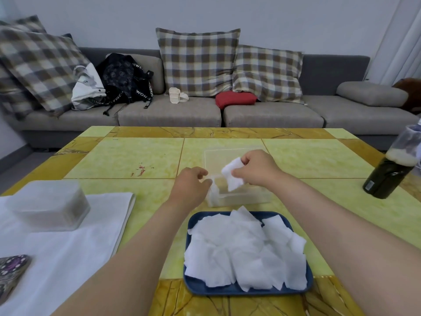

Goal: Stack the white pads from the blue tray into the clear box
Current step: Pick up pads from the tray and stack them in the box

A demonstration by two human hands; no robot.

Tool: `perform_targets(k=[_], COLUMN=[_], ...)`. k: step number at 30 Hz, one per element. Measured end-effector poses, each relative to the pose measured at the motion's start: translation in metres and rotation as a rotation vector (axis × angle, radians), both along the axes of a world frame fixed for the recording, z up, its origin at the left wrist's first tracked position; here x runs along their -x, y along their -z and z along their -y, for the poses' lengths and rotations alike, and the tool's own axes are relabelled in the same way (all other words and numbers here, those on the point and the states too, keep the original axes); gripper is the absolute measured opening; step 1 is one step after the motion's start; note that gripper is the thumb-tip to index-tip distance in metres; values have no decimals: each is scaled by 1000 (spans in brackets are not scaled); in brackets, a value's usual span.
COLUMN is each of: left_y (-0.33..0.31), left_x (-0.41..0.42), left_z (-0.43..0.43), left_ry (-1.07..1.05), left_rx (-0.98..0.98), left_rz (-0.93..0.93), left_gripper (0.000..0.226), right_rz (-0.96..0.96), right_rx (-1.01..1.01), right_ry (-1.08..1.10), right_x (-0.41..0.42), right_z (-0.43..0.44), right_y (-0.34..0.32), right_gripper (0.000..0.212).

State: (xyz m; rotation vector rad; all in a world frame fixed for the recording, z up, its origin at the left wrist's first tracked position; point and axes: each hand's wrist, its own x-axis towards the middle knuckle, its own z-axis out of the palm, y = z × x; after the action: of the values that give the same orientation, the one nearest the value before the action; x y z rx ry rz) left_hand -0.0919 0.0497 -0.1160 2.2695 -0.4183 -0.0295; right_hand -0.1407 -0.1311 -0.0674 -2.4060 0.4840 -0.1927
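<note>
Right hand grip pinches pad over box. Left hand grip holds box's near-left corner. Tray piled with pads.

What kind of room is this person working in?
Most likely a home living room: a long grey sofa with plaid cushions runs along the wall, a backpack lies on it, and the person works at a yellow tiled table in front.

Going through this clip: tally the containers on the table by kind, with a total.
Clear box: 1
Blue tray: 1
Frosted lidded container: 1
Dark bottle: 1
Total: 4
</note>
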Motion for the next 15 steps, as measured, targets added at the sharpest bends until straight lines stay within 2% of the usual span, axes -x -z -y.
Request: perform_targets(k=[4,7,12,15], left_y=[10,12,13,12], left_x=[-4,-4,-2,0], left_z=[0,-1,-4,-5], left_ry=[74,87,111,108], left_rx=[-86,-100,-105,-71], left_rz=[14,58,102,164], left_gripper=[38,40,38,35], right_rz=[-144,-173,-221,-210], right_rx=[326,400,187,-91], right_ry=[-24,42,62,86], right_x=[-8,-13,-23,-20], right_z=[-8,-19,-37,-30], right_y=[5,14,26,16], right_gripper=[41,33,44,45])
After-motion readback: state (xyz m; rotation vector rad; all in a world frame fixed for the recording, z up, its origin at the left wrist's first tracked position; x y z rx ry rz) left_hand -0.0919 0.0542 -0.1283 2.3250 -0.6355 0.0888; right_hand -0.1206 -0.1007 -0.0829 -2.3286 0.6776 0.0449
